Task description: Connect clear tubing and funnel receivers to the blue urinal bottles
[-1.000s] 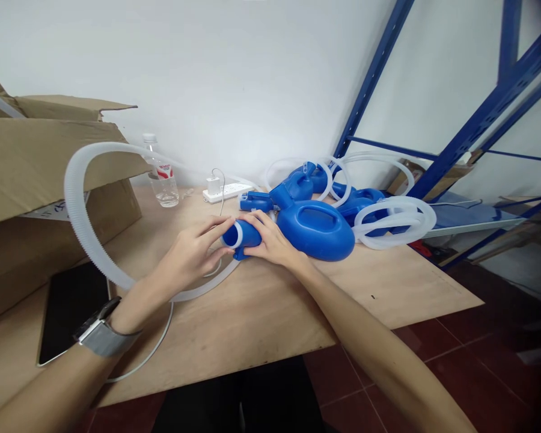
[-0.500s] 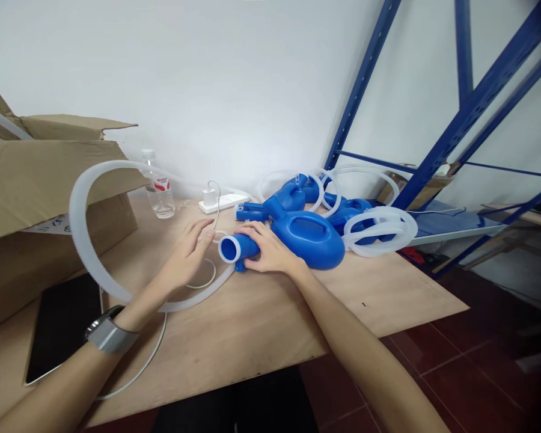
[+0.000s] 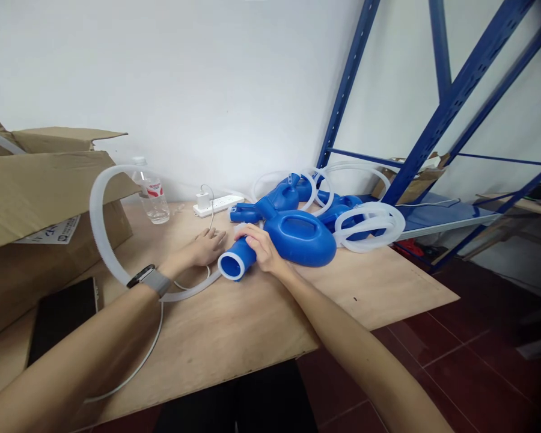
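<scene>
Currently, a blue cylinder [image 3: 247, 254] is held at mid-tabletop [image 3: 198, 349], its white-rimmed mouth facing the wearer, with its far part wrapped by the right hand's grip [image 3: 261, 246]. Left hand [image 3: 207, 248] spread palm-down just beside; nothing seen to be gripped by it. Risks, as judged: cylinder could be rolled or twisted, being round and steadied one-handed; hose [image 3: 100, 219] might be snagged by the left wrist; blue bottle [image 3: 318, 249] could be nudged by the right forearm
</scene>
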`<state>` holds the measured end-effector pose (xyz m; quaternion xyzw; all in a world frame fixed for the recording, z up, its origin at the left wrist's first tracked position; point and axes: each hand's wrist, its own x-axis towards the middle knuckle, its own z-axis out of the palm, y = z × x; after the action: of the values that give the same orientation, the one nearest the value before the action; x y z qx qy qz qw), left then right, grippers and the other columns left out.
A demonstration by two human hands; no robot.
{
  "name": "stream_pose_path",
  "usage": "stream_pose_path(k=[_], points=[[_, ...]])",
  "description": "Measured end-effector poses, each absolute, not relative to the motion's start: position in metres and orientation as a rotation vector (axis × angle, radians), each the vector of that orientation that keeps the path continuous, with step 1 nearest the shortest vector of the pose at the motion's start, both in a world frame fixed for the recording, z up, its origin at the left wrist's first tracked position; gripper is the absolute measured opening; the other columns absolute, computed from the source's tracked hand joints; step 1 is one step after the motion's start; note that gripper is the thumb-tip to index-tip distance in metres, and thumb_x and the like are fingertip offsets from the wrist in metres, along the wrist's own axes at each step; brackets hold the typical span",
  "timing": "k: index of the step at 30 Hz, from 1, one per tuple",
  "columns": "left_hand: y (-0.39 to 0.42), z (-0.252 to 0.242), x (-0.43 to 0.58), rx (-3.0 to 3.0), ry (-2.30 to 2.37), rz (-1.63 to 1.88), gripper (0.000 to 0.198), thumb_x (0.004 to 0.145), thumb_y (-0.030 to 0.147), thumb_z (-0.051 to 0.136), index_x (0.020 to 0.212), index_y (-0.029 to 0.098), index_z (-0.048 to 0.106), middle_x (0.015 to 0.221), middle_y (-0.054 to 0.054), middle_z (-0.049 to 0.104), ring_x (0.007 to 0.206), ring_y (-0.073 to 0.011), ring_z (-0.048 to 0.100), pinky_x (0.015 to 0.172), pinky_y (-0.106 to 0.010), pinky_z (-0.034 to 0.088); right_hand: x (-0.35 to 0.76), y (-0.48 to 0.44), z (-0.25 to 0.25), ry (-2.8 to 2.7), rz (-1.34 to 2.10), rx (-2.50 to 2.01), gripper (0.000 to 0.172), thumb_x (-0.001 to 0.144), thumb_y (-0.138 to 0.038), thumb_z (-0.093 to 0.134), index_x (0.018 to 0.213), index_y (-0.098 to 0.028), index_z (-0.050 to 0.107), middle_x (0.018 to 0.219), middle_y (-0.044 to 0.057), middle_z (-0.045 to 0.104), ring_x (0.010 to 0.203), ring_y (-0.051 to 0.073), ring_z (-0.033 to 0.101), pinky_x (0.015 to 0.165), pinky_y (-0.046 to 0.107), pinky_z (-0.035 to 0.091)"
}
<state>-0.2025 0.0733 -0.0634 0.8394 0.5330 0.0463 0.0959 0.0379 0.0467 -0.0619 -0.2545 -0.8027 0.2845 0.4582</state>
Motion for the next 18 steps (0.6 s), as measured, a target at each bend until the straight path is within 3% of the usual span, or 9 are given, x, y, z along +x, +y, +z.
stream_pose_path(k=[3,7,10,12,14,16,18], points=[[0.082,-0.058,-0.202,2.498,1.521,0.117,0.042,0.08,0.044,0.065,0.113,0.019,0.072,0.116,-0.018,0.072,0.117,-0.0358,0.067,0.105,-0.045,0.048,0.034,0.048,-0.069,-1.921,0.683,-0.719,0.055,0.106,-0.052,0.026,0.107,-0.015,0.067,0.119,0.011,0.065,0.117,0.019,0.06,0.114,0.035,0.044],[0.077,-0.046,-0.209,2.52,1.494,0.12,0.044,0.068,0.041,0.077,0.106,0.02,0.075,0.098,-0.014,0.074,0.095,-0.0322,0.07,0.089,-0.038,0.052,0.029,0.052,-0.078,-1.988,0.66,-0.822,0.061,0.109,-0.059,0.025,0.126,-0.018,0.067,0.131,0.008,0.063,0.126,0.019,0.055,0.121,0.036,0.037],[0.068,-0.035,-0.215,2.534,1.478,0.117,0.043,0.056,0.033,0.082,0.097,0.021,0.078,0.088,-0.009,0.075,0.082,-0.0298,0.071,0.075,-0.034,0.052,0.024,0.055,-0.085,-1.997,0.686,-0.93,0.063,0.109,-0.062,0.026,0.144,-0.02,0.058,0.138,0.008,0.059,0.134,0.02,0.049,0.127,0.04,0.032],[0.064,-0.021,-0.221,2.533,1.548,0.203,0.034,0.06,0.03,0.08,0.093,0.021,0.079,0.087,-0.008,0.077,0.079,-0.0278,0.071,0.072,-0.033,0.052,0.02,0.055,-0.088,-2.011,0.711,-1.027,0.066,0.11,-0.063,0.026,0.156,-0.021,0.047,0.149,0.009,0.051,0.144,0.021,0.041,0.133,0.045,0.024],[0.062,0.0,-0.229,2.503,1.737,0.392,0.028,0.073,0.034,0.074,0.096,0.019,0.079,0.093,-0.011,0.078,0.085,-0.0298,0.073,0.077,-0.037,0.054,0.019,0.054,-0.089,-2.063,0.728,-1.081,0.07,0.109,-0.065,0.025,0.163,-0.023,0.037,0.159,0.01,0.041,0.153,0.021,0.032,0.137,0.049,0.015],[0.058,0.028,-0.235,2.41,1.976,0.631,0.045,0.089,0.05,0.064,0.114,0.015,0.077,0.102,-0.015,0.078,0.095,-0.0357,0.073,0.084,-0.048,0.056,0.018,0.053,-0.088,-2.134,0.749,-1.083,0.075,0.107,-0.069,0.023,0.167,-0.025,0.032,0.166,0.01,0.031,0.16,0.022,0.022,0.139,0.051,0.008],[0.048,0.057,-0.234,2.266,2.174,0.871,0.06,0.092,0.062,0.06,0.123,0.013,0.074,0.102,-0.017,0.078,0.096,-0.0387,0.073,0.09,-0.057,0.056,0.018,0.052,-0.087,-2.179,0.798,-1.069,0.081,0.105,-0.074,0.021,0.171,-0.027,0.023,0.173,0.009,0.016,0.166,0.025,0.006,0.139,0.054,0.002]])
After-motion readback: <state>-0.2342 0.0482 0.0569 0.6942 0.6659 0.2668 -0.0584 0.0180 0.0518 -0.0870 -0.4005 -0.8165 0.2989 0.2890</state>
